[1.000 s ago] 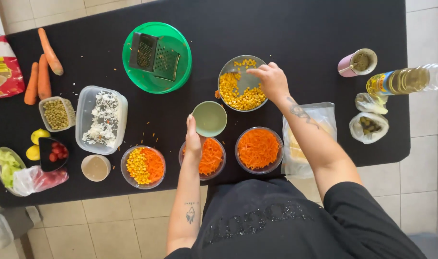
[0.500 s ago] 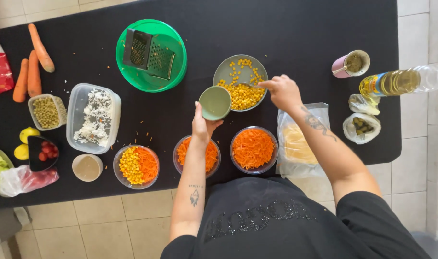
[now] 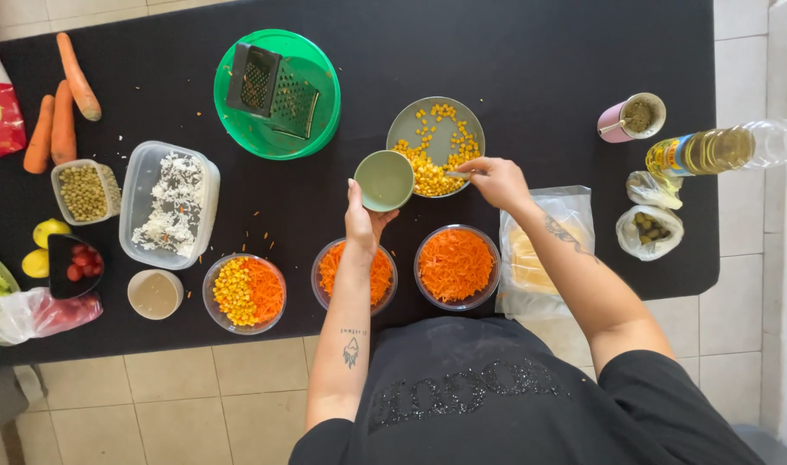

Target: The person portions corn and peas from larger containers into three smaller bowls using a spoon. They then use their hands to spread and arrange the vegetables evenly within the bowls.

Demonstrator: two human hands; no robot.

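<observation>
Left hand (image 3: 359, 220) grips a small green cup (image 3: 385, 180) by its near rim, holding it up and tilted against the 8 o'clock edge of the grey corn bowl (image 3: 436, 145). Right hand (image 3: 495, 182) is clenched around a utensil handle at the bowl's 4 o'clock; the working end is too small to make out, it seems to sit in the corn. Kernels are heaped toward the bowl's near side, with the far half mostly bare. Judgement: to do the scooping cleanly, keep the cup mouth touching the bowl rim and below it, push small amounts at a time, and keep the cup over the bowl, since loose bits already lie on the black desk (image 3: 531, 52). Three clear bowls sit just nearer the person: carrot bowl (image 3: 455, 267) at 6 o'clock of the corn, a second carrot bowl (image 3: 325, 275) partly under the left wrist, and a mixed corn-and-carrot bowl (image 3: 244, 293) further left. Green basin with grater (image 3: 277, 93) stands at 10 o'clock.
</observation>
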